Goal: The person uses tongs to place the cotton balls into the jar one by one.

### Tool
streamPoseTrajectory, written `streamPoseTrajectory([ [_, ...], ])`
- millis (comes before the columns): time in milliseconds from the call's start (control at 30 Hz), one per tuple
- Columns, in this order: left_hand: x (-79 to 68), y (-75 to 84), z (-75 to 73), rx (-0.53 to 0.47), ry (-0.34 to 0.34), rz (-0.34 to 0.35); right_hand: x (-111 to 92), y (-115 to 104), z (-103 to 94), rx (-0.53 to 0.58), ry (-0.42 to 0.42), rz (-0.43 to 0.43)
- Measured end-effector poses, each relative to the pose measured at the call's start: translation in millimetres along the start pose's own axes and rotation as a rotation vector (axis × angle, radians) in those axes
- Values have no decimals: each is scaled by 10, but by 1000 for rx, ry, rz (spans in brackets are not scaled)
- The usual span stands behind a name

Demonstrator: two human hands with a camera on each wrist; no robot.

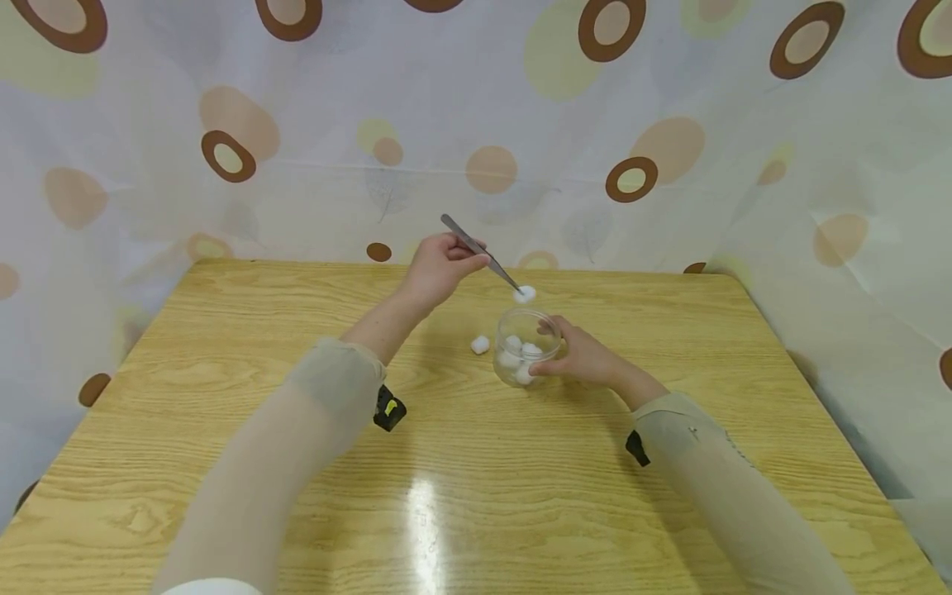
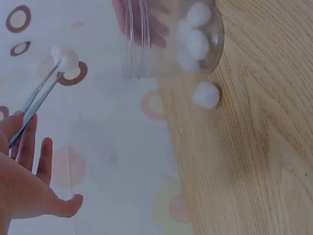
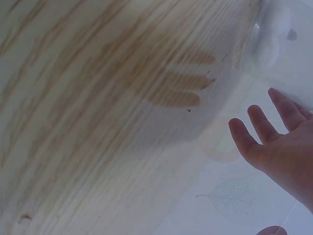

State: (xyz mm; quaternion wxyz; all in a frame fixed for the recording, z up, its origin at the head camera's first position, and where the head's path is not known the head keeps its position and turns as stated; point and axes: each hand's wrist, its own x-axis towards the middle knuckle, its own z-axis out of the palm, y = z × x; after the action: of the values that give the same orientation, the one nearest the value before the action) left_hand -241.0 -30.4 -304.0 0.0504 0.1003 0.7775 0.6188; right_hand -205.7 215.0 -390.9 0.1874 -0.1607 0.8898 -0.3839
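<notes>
My left hand point(image 1: 437, 271) pinches metal tweezers point(image 1: 463, 235) between thumb and fingers. At their tips a white cotton ball point(image 1: 525, 294) is gripped, up above and beyond the rim of a clear jar point(image 1: 501, 343). In the left wrist view the tweezer point(image 2: 36, 104) arms close on that cotton ball point(image 2: 68, 60), and some fingers stick out loosely. My right hand point(image 1: 583, 357) holds the jar from its right side, thumb in front and fingers behind. Several cotton balls point(image 2: 198, 44) lie inside at the bottom. Another cotton ball point(image 1: 480, 345) rests on the table just left of the jar.
The wooden table point(image 1: 446, 512) has its far edge close behind the hands. A patterned curtain point(image 1: 446, 107) hangs along the back and both sides. Each wrist wears a small black device point(image 1: 389, 409).
</notes>
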Motion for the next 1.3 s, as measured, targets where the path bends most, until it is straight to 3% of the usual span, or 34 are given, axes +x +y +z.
streamPoseTrajectory([
  [867, -2, -193, 238, 188, -43, 0, 1, 22, -7, 26, -3, 2],
  [1300, -23, -209, 217, 171, -36, 5, 7, 34, -10, 17, -4, -1],
])
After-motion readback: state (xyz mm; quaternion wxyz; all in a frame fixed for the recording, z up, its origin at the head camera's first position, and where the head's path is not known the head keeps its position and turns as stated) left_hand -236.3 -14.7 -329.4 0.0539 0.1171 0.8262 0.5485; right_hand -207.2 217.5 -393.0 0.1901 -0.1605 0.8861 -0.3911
